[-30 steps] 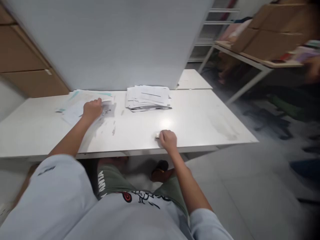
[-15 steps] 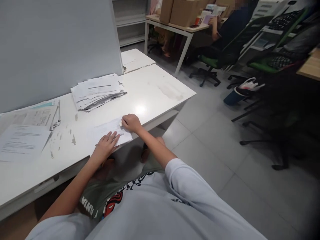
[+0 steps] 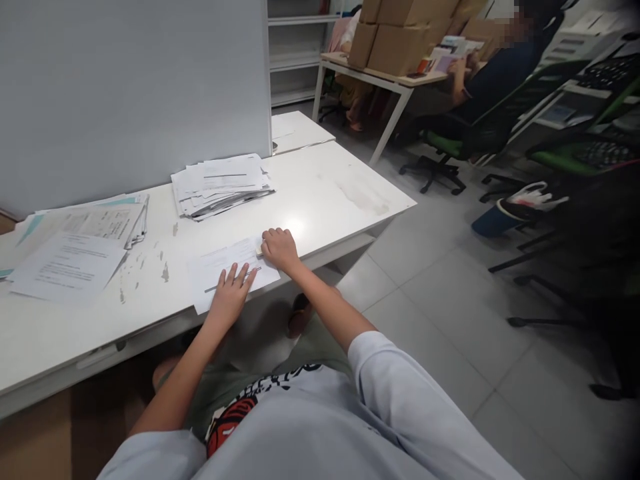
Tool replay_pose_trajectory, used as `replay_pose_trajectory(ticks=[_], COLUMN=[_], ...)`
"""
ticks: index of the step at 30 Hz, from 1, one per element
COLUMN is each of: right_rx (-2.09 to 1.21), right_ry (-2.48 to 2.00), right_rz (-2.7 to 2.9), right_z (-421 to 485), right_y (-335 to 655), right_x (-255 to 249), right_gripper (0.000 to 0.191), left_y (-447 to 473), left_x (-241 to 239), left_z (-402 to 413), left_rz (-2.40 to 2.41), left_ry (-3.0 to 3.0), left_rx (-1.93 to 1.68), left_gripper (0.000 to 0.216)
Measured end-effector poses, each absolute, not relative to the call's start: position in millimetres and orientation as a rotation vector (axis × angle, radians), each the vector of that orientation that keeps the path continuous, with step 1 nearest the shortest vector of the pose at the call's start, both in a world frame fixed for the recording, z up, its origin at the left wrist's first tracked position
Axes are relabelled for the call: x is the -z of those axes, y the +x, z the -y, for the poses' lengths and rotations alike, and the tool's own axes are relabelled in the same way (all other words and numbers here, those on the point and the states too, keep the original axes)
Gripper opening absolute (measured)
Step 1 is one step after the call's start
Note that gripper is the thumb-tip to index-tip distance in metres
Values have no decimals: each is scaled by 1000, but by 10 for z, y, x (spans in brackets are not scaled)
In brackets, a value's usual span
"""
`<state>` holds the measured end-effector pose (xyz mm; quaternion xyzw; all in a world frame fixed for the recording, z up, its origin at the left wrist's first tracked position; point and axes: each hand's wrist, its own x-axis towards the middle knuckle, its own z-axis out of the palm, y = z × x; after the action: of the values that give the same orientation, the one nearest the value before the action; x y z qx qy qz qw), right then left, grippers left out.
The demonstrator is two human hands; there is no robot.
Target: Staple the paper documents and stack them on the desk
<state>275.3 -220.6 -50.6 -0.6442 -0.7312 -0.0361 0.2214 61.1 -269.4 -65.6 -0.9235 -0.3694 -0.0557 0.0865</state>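
A printed sheet of paper (image 3: 203, 267) lies at the front edge of the white desk, with a dark bar running across it. My left hand (image 3: 231, 293) rests flat on this sheet, fingers spread, partly covering the bar. Close by on the right, my right hand (image 3: 281, 249) is closed around a small pale block that looks like an eraser (image 3: 259, 251), pressed to the sheet's upper right part. Most of the eraser is hidden by my fingers.
A thick paper stack (image 3: 220, 190) sits behind the sheet, and more papers (image 3: 75, 267) lie at the left. A grey partition (image 3: 135, 87) backs the desk (image 3: 330, 187). Rightward are a blue bin (image 3: 495, 219), office chairs, and a seated person (image 3: 500, 83) at a table with cardboard boxes (image 3: 397, 50).
The view has swung a little left, so the desk appears further right. My left fingers look more spread on the sheet. My right hand still grips the eraser at nearly the same spot.
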Motion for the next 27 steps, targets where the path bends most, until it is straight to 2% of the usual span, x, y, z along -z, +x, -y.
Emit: replay_pose_trajectory(ticks=[5, 12, 18, 23, 25, 27], right_rx=[162, 90, 183, 219, 230, 255], right_ry=[-1781, -1861, -1803, -1793, -1745, -1630], right_rz=[2053, 2143, 2020, 1963, 1965, 1946], right_z=[2197, 2201, 2244, 2206, 2184, 2216], right_y=[2745, 2769, 2732, 2679, 2669, 2677], right_x=[501, 462, 536, 603, 589, 570], right_gripper=[26, 23, 27, 23, 23, 24], left_y=[592, 623, 425, -155, -394, -572], left_x=[724, 649, 674, 529, 365, 170], left_z=[2686, 2700, 2854, 3058, 3044, 2951], left_rz=[1105, 1179, 1184, 1428, 1596, 1928], left_ry=[-2779, -2873, -2794, -2664, -2529, -2307], left_rx=[252, 284, 339, 618, 768, 1042], left_gripper=[70, 68, 70, 89, 87, 75])
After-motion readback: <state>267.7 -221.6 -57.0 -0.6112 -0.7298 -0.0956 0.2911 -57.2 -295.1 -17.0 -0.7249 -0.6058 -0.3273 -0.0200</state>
